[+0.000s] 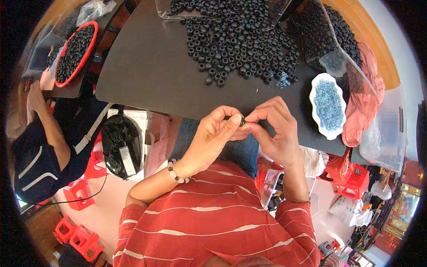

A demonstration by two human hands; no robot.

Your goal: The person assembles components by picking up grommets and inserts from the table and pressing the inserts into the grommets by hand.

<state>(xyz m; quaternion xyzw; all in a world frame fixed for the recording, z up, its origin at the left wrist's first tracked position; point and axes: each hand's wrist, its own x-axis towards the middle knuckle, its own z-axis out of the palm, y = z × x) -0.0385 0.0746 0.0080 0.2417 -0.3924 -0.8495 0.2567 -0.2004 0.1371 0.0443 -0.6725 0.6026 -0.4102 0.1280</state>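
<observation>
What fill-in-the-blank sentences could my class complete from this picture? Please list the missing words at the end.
1. The left hand and right hand, fingers at a small dark piece, belong to someone whose striped top is mainly ____.
2. The beaded bracelet is on the person's ____ wrist.
3. The heap of pieces on the dark table is ____ in colour.
4. The tiny pieces filling the white dish look ____.

Missing words: red; left; black; blue.
</observation>
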